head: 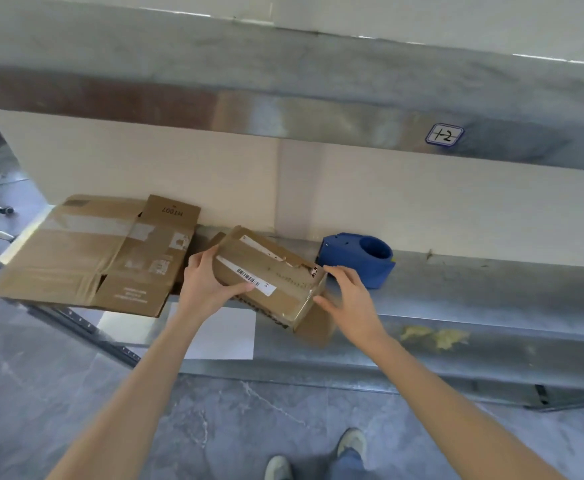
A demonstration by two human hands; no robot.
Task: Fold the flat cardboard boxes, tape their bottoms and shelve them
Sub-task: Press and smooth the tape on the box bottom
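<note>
A small folded cardboard box (276, 271) with a barcode label and clear tape stands tilted on the metal shelf (456, 306). My left hand (207, 282) grips its left end, thumb on top near the barcode. At the box's right end my right hand (349, 299) has its fingers spread and touches the taped corner. A flat, unfolded cardboard box (93, 251) lies to the left and hangs over the shelf's front edge. Just behind my right hand sits a blue tape dispenser (359, 258).
A second metal shelf (283, 98) runs overhead, with a handwritten label (444, 135). A white sheet (228, 330) lies on the lower shelf under my left forearm. A yellowish stain (432, 336) marks the shelf at right. Grey floor and my shoes (314, 455) are below.
</note>
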